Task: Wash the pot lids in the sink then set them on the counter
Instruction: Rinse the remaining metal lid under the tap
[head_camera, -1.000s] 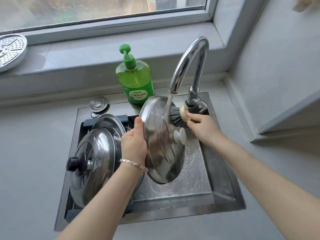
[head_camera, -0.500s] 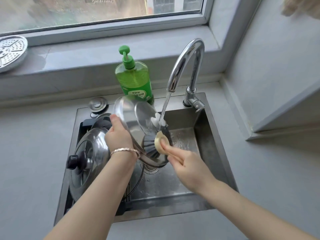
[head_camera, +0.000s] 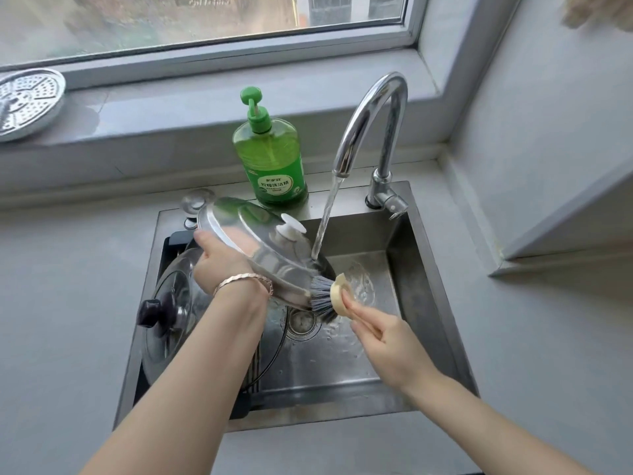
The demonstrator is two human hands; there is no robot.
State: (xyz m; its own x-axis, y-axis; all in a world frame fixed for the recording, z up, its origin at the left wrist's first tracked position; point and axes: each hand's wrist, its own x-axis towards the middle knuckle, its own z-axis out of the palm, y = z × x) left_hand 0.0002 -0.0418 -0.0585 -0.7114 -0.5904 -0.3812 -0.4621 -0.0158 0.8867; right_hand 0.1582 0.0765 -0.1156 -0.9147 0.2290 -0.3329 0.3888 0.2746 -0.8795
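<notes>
The left hand (head_camera: 222,265) held the lid (head_camera: 270,248) tilted over the sink (head_camera: 411,269), fingers clamped on its rim. The right hand (head_camera: 387,341) pinched the brush (head_camera: 329,298), fingers together; just beyond its fingertips the bristles touched the lid's lower edge. Water (head_camera: 325,217) fell on the lid above the right fingers. Below the left fingers lay another lid (head_camera: 171,313).
</notes>
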